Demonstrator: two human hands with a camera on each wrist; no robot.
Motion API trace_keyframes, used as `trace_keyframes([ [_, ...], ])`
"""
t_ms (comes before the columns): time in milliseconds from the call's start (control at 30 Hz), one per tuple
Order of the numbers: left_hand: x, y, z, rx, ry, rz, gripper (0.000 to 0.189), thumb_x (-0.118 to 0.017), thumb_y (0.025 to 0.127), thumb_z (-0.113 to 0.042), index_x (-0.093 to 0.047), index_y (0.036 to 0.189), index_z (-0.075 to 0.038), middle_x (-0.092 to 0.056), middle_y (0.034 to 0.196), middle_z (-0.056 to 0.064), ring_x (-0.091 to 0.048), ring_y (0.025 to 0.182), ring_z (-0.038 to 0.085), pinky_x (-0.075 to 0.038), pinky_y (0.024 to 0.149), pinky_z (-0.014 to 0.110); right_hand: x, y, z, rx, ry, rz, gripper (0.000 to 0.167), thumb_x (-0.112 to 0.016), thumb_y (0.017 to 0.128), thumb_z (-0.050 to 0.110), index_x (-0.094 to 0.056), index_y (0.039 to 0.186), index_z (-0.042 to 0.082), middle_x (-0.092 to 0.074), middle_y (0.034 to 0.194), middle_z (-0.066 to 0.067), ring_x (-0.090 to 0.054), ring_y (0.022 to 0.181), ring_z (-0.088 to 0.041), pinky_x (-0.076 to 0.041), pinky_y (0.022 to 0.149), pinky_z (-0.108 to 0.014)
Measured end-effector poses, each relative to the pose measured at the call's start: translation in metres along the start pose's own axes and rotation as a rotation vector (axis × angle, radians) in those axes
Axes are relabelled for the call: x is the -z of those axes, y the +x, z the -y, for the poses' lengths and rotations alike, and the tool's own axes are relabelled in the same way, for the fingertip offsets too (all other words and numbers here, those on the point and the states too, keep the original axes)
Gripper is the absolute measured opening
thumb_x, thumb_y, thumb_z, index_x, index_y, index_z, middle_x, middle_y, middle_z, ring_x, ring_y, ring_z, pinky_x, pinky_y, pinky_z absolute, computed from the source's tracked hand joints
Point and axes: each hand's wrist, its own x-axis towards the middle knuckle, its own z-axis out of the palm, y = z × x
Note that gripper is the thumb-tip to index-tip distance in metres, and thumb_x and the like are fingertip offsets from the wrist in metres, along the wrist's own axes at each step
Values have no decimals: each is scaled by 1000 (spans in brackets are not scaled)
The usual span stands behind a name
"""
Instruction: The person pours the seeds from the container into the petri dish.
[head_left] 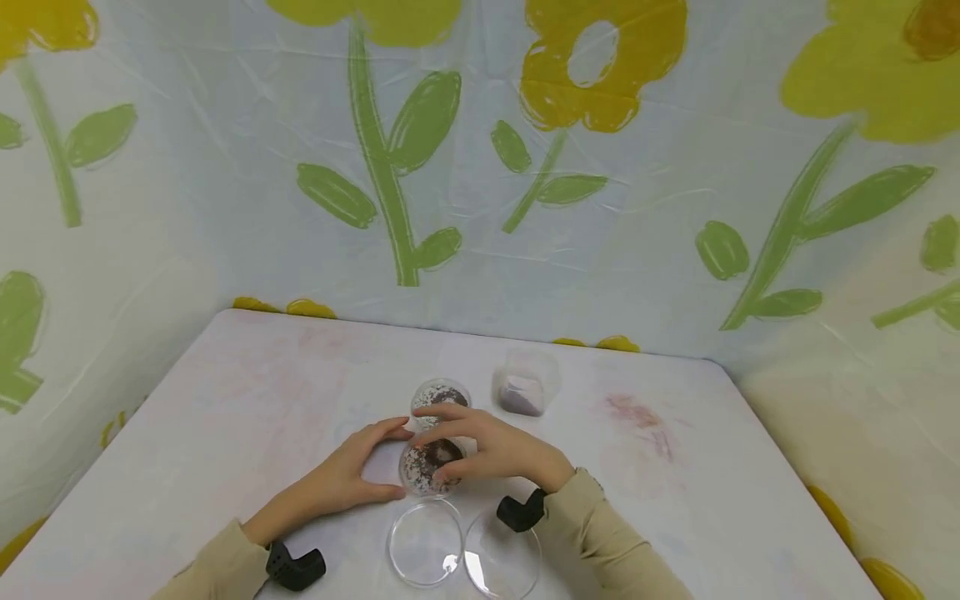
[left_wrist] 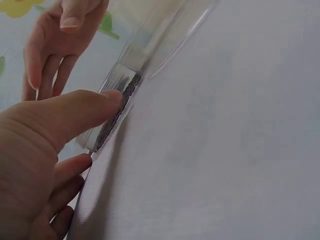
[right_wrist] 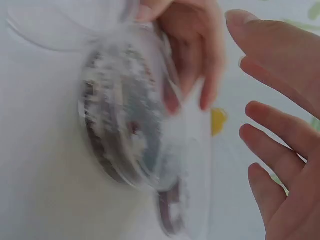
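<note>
A clear petri dish (head_left: 418,471) with dark and white speckled contents lies flat on the table in front of me. Round its left side curves my left hand (head_left: 341,479), thumb at the near edge and fingers at the far edge; in the left wrist view the thumb (left_wrist: 85,112) lies against the dish's side wall (left_wrist: 120,102). Over the same dish hovers my right hand (head_left: 495,450), its fingers relaxed and apart, with nothing held in the right wrist view. Just beyond stands a second dish (head_left: 442,392) with similar contents, partly hidden by the right fingers.
Two clear round lids lie on the near side, the left lid (head_left: 425,546) and the right lid (head_left: 504,558), partly under my right wrist. A small translucent tub (head_left: 521,392) with pale greyish material sits at the back right. Flowered cloth (head_left: 480,192) hangs behind the table.
</note>
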Motion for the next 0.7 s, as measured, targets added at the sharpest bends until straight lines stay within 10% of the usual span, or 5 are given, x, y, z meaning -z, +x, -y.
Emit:
trace_keyframes([
  [367, -3, -40, -26, 154, -89, -51, 65, -78, 84, -44, -52, 141, -27, -55, 138, -17, -44, 136, 14, -34, 113, 42, 44, -25, -6, -2, 2, -286, 42, -74, 91, 14, -64, 131, 19, -47, 150, -7, -42, 139, -23, -40, 109, -44],
  [700, -23, -67, -48, -100, 113, -167, 70, -85, 74, -47, -57, 133, -21, -55, 132, -10, -47, 121, 10, -43, 97, 32, 55, -54, -35, 11, 274, -852, 47, -65, 89, -11, -54, 134, -6, -49, 144, -20, -40, 139, -32, -24, 119, -41],
])
